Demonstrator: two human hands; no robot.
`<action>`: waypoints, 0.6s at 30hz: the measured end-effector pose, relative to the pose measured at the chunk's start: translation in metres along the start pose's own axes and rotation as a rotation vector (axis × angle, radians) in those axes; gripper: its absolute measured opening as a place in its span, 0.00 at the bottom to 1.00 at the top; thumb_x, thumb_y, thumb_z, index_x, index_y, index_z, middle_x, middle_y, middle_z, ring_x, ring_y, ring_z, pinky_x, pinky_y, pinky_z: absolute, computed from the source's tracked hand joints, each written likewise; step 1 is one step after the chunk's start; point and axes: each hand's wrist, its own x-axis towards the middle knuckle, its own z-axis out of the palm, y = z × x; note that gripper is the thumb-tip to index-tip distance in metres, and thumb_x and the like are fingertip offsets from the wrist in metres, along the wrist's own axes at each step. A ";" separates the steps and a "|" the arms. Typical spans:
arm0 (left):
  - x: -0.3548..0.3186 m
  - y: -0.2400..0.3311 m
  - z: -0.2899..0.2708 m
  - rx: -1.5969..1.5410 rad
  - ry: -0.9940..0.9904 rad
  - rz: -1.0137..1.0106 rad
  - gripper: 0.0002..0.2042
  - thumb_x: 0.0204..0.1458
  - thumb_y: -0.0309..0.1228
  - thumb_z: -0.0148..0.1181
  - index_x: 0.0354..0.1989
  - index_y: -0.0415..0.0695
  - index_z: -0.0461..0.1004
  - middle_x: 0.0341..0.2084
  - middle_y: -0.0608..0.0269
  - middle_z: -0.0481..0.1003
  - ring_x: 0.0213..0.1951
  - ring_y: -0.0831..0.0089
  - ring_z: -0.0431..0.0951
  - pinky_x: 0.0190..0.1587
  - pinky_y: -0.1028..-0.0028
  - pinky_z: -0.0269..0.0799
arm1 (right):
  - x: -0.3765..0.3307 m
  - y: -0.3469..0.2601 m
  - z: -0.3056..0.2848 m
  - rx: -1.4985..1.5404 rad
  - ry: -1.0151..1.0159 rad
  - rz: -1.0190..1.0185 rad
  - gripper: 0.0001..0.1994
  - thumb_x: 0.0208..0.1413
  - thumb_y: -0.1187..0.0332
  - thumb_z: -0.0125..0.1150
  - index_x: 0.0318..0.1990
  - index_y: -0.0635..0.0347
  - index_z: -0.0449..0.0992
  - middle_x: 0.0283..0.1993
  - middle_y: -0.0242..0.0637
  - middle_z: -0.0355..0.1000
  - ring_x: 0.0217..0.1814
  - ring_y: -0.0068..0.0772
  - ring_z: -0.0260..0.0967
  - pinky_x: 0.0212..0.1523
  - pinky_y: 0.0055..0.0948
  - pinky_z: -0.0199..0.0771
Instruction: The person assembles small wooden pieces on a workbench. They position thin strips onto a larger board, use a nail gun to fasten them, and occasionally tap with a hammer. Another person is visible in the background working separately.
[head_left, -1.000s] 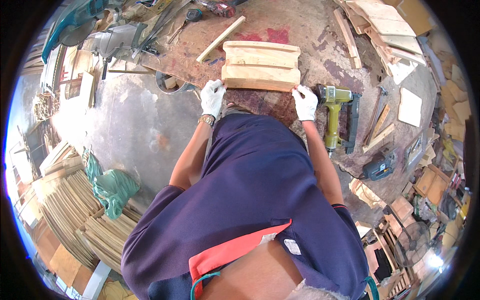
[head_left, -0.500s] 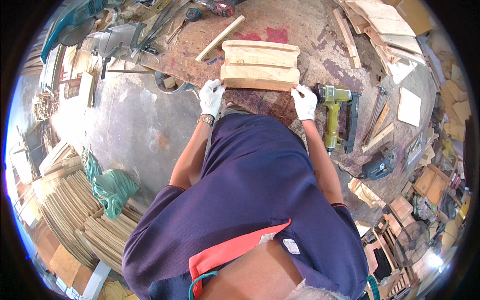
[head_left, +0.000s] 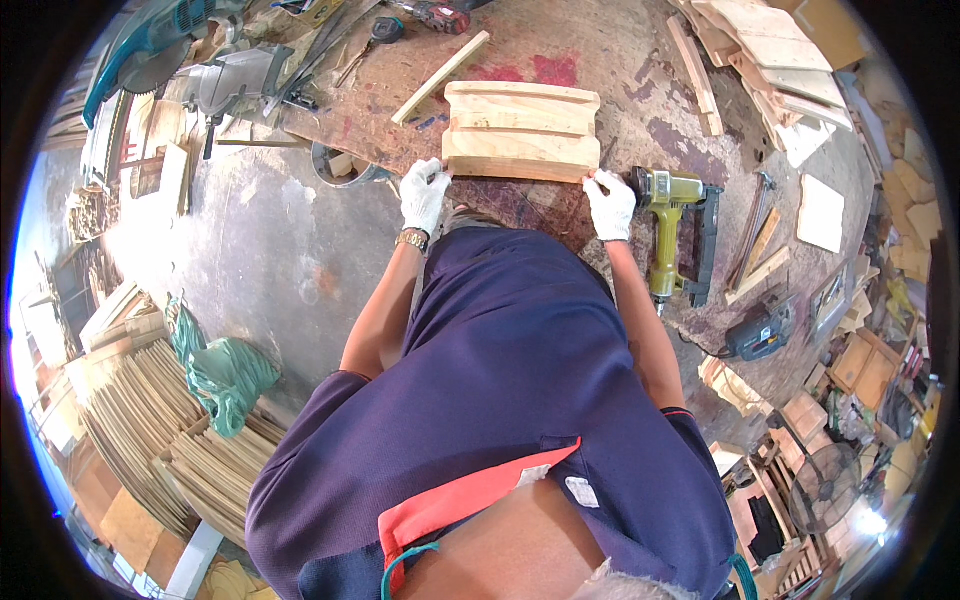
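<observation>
Worn and stained, the table [head_left: 610,60] is carrying a stepped wooden assembly [head_left: 520,130] near its front edge. The left hand [head_left: 424,193] and right hand [head_left: 610,203], both gloved, are pinching its two near corners, fingers closed on the wood. It is looking stiff, rather heavy and rough, so the corners are giving a sure hold. A green nail gun [head_left: 668,225] is lying just beside the right hand.

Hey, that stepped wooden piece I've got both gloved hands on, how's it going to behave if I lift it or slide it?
The stepped wooden piece looks like stacked solid boards, so probably rigid and fairly heavy for its size. It lies flat and wide on the workbench, so unlikely to roll or tip. With the left hand and right hand at its near corners, it should slide evenly.
</observation>
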 end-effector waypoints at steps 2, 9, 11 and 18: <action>0.000 0.000 0.000 -0.008 0.009 0.020 0.10 0.54 0.28 0.68 0.43 0.37 0.82 0.26 0.64 0.71 0.32 0.75 0.71 0.39 0.75 0.67 | 0.000 0.000 0.000 0.010 0.006 0.000 0.09 0.50 0.70 0.72 0.37 0.64 0.84 0.30 0.43 0.76 0.30 0.37 0.74 0.36 0.32 0.73; 0.002 -0.004 0.002 -0.045 0.012 0.000 0.11 0.53 0.27 0.68 0.44 0.38 0.82 0.27 0.65 0.72 0.32 0.77 0.72 0.40 0.75 0.68 | 0.001 -0.002 0.001 0.009 -0.002 0.005 0.09 0.50 0.69 0.71 0.37 0.64 0.84 0.29 0.42 0.76 0.30 0.37 0.74 0.36 0.31 0.73; 0.002 -0.005 0.002 -0.034 0.007 0.006 0.11 0.53 0.26 0.68 0.44 0.38 0.82 0.27 0.65 0.73 0.33 0.76 0.72 0.40 0.75 0.68 | 0.001 -0.001 0.000 0.002 -0.002 -0.009 0.09 0.50 0.69 0.71 0.37 0.64 0.84 0.29 0.42 0.76 0.30 0.37 0.74 0.36 0.31 0.73; 0.002 -0.004 0.001 -0.007 -0.002 0.002 0.11 0.53 0.26 0.68 0.45 0.39 0.83 0.30 0.64 0.76 0.33 0.77 0.73 0.40 0.75 0.69 | 0.000 0.002 0.001 0.013 -0.025 0.041 0.09 0.50 0.69 0.72 0.37 0.65 0.84 0.30 0.42 0.77 0.30 0.36 0.75 0.36 0.31 0.74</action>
